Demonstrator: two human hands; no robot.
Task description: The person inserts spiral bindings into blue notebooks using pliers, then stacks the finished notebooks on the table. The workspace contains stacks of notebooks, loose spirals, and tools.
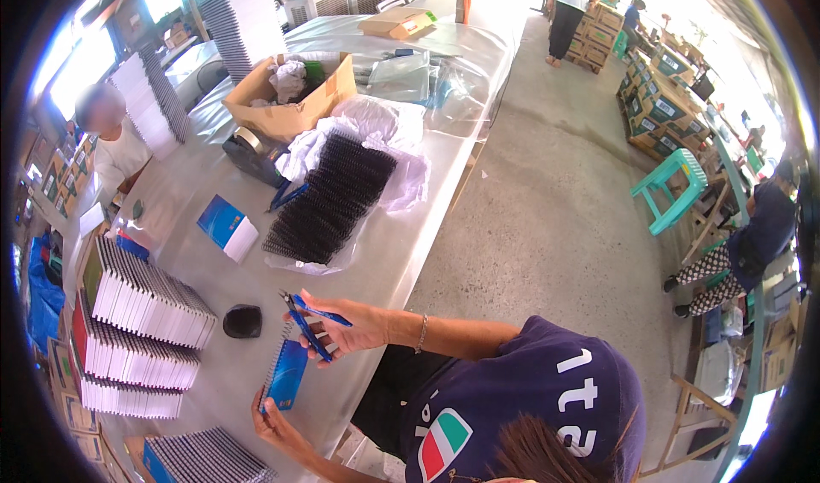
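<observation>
My right hand grips blue-handled pliers, their dark jaws pointing toward the top of a small spiral notebook with a blue cover. The two handles are spread apart in the fingers. Below, my left hand holds that notebook by its lower end, with the thumb against it near the coil. The coil runs along the notebook's left edge. Whether the jaws touch the wire is too small to tell. A small black dish-like object lies just left of the notebook.
Stacks of spiral notebooks stand at the left. A pile of black binding coils lies on white plastic beyond my hands, near a loose blue-and-white booklet and an open cardboard box. A person sits across the table. A green stool stands right.
</observation>
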